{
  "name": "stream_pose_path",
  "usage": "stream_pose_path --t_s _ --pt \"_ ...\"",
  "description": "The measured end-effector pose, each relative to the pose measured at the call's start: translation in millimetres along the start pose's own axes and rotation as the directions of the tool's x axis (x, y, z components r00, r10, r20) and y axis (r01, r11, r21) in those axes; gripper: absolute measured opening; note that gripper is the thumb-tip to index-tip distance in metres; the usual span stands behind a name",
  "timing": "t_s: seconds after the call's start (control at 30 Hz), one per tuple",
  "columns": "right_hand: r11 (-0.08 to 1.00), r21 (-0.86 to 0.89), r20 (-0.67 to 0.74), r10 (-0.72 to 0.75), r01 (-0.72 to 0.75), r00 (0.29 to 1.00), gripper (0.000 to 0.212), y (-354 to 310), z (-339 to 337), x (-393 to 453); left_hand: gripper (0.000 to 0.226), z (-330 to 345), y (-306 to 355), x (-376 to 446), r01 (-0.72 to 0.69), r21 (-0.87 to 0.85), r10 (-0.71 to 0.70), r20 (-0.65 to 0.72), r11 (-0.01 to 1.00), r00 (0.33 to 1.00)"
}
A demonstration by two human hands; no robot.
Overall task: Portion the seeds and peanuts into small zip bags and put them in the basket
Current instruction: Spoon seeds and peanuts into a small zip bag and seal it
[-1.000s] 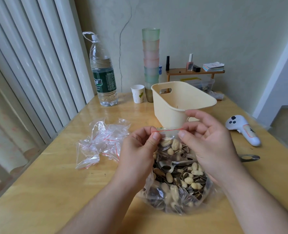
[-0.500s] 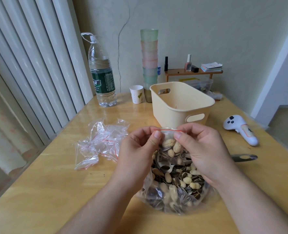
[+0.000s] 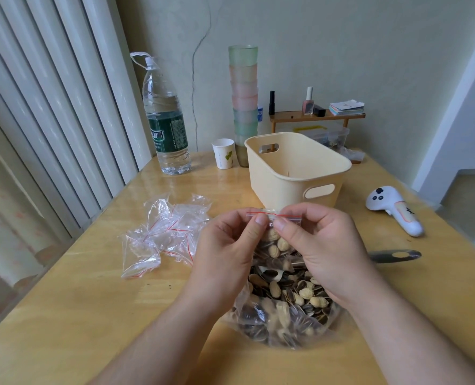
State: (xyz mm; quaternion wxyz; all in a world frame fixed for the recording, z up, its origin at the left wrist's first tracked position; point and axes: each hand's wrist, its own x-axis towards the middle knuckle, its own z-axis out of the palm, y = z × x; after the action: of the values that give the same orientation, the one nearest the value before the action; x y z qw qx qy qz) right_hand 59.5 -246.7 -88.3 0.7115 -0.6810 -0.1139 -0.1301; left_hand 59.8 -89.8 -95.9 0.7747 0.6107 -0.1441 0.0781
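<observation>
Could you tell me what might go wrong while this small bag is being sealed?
1. Both hands, left and right, pinch the small zip bag near the strip's middle; its ends could stay unsealed.
2. Peanuts sit high, possibly jamming the strip.
3. Spills would fall toward the open bulk bag.

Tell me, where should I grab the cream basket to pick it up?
Probably by its two cut-out handles. The basket stands upright with its mouth open. One oval slot shows on the end wall facing the person, another on the far end. Come down from above, one hand at each end, and hook fingers through the slots. The smooth, sloping walls would likely slip more.
</observation>
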Motion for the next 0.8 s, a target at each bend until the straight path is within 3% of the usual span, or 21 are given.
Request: stream_pose_path --t_s 0.23,0.43,0.63,0.8 --pt "0.999 -0.038 -0.004 -0.034 0.033 0.999 0.006 5.1 -1.6 2.1 0.019 1.3 -2.8 -1.0 0.008 0.057 -0.007 -0.018 0.998 1.000" --pt "0.999 0.029 0.048 0.044 -0.046 0.998 0.013 3.7 -1.1 0.6 0.020 -2.2 2.5 0.0 0.044 -0.028 -0.044 -0.008 0.999 0.999" --pt "1.000 0.014 -0.032 0.023 -0.022 0.999 0.010 3.3 -2.4 2.1 0.014 -2.4 7.0 0.3 0.046 -0.042 -0.046 -0.003 0.998 0.999" --pt "0.997 0.066 0.030 0.048 -0.050 0.998 0.009 2.3 -2.1 0.9 0.013 -2.9 9.1 -0.6 0.024 -0.033 -0.024 0.010 0.999 1.000"
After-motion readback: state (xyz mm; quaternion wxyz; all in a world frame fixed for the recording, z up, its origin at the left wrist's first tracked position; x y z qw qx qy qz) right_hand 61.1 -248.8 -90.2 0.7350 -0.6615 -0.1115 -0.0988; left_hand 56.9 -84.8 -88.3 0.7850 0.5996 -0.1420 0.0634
